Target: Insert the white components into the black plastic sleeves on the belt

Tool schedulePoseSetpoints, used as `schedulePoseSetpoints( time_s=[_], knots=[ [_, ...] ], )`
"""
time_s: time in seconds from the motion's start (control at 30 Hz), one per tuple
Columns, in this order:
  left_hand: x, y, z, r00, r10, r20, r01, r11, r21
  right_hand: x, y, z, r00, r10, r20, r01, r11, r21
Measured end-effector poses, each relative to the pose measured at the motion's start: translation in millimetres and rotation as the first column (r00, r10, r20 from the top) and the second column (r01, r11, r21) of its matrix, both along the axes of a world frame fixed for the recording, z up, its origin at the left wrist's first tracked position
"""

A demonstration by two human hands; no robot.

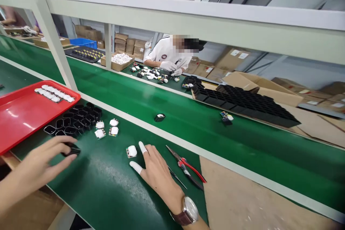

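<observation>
My left hand [51,158] pinches a black plastic housing [71,149] between thumb and fingers, above the green tabletop. Beside it stands a cluster of similar black housings [72,124]. My right hand [157,167] wears white finger cots on thumb and index finger and a wristwatch. Those two fingers are apart, just right of a small circuit board with a white top [132,151], and no contact can be made out. Several more such boards [100,133] lie near the housings. Partly under my right hand are tweezers [178,178], with red-and-black pliers [185,167] to their right.
A red tray [16,115] holds rows of white-topped boards at left. A green conveyor belt [188,115] carries a filled housing [160,117] and another part [226,118]. Across it, a gloved co-worker [169,55] handles parts. Cardboard [242,194] lies at right; a shelf beam crosses above.
</observation>
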State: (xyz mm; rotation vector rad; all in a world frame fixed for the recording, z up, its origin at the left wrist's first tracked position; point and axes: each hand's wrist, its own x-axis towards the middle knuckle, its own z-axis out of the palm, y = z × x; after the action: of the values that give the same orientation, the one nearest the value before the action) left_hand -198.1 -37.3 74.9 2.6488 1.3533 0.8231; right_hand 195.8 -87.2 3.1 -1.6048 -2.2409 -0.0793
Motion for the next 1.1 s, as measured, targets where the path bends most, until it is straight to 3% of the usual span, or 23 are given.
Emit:
schedulePoseSetpoints(
  time_s=[0.07, 0.13, 0.2, 0.3, 0.47, 0.63, 0.8, 0.93, 1.1],
  knots=[
    [48, 7, -7.0, 0.977, -0.211, 0.03, 0.213, 0.975, -0.061, 1, -1, 5.3, 0.996, 0.087, -0.036, -0.088, 0.995, -0.037],
    [89, 17, -20.5, 0.944, -0.326, 0.043, 0.329, 0.939, -0.098, 0, 0, 6.6, 0.987, 0.155, -0.048, -0.158, 0.986, -0.056],
    [119, 27, -36.3, 0.925, -0.377, 0.051, 0.38, 0.913, -0.147, -1, -2, 4.3, 0.986, 0.164, -0.044, -0.166, 0.984, -0.063],
    [145, 37, -54.6, 0.918, -0.391, 0.067, 0.396, 0.891, -0.223, 3, -13, -1.9, 0.989, 0.131, -0.066, -0.135, 0.99, -0.047],
    [153, 41, -60.0, 0.908, -0.397, 0.132, 0.417, 0.83, -0.371, 12, -31, -10.1, 0.981, 0.106, -0.163, -0.1, 0.994, 0.044],
    [148, 46, -61.0, 0.899, -0.369, 0.234, 0.437, 0.743, -0.506, 8, -31, -11.1, 0.94, 0.084, -0.331, -0.04, 0.99, 0.138],
    [143, 47, -58.4, 0.816, -0.465, 0.345, 0.578, 0.68, -0.451, 2, -30, 2.7, 0.909, 0.119, -0.398, -0.038, 0.978, 0.205],
    [140, 43, -57.5, 0.827, -0.464, 0.319, 0.562, 0.692, -0.452, 2, -31, 15.0, 0.927, 0.138, -0.349, -0.058, 0.972, 0.229],
    [146, 33, -73.0, 0.914, -0.294, 0.281, 0.403, 0.742, -0.535, -2, -33, 23.3, 0.941, 0.142, -0.308, -0.065, 0.967, 0.246]
  ],
)
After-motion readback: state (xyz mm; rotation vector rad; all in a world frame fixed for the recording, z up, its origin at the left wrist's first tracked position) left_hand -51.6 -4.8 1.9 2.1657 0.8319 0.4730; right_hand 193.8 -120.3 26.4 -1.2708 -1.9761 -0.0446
